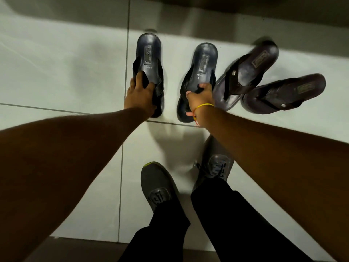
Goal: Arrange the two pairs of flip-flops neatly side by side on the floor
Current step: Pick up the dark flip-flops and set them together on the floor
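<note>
Two dark blue flip-flops lie on the pale tiled floor. My left hand (140,93) grips the strap end of the left blue flip-flop (149,52), which points straight away from me. On the right blue flip-flop (203,61), tilted slightly to the right, my right hand (201,97) holds the strap; a yellow thread circles that wrist. To the right lie two dark brown flip-flops, askew: the nearer one (249,70) touches the right blue flip-flop, and the outer one (285,93) overlaps its toe end.
My own feet in grey sneakers (156,184) stand close behind the flip-flops, with black trousers above them. A shadowed wall base or step (188,12) runs along the far edge. Pale floor tiles (56,69) stretch to the left.
</note>
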